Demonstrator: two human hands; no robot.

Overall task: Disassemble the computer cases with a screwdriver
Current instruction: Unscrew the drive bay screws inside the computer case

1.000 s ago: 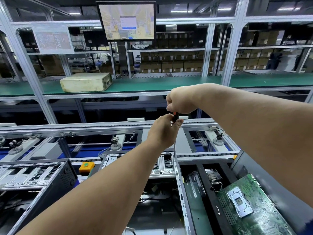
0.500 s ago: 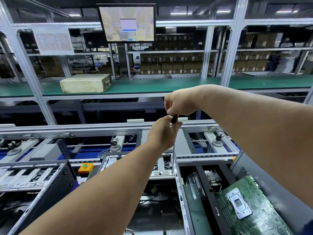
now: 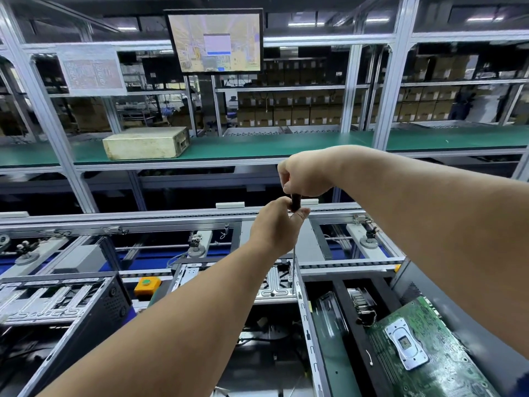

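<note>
A long screwdriver (image 3: pixel 293 262) stands upright, its thin shaft reaching down to the top edge of the open computer case (image 3: pixel 307 325) in front of me. My right hand (image 3: pixel 305 176) grips the top of its dark handle from above. Just below it, my left hand (image 3: pixel 276 226) pinches the lower end of the handle. The shaft's tip sits near the silver drive cage (image 3: pixel 276 285) at the case's far wall. A green motherboard (image 3: pixel 426 353) lies tilted at the lower right.
A second black case (image 3: pixel 57 305) stands open at the left, beside an orange box with a green button (image 3: pixel 146 285). Conveyor rails (image 3: pixel 171 219) cross behind. A beige box (image 3: pixel 146 142) sits on the green shelf, under a hanging monitor (image 3: pixel 214 41).
Both hands stay on the screwdriver handle; my right hand has turned slightly around it. The view has tilted down a little.
</note>
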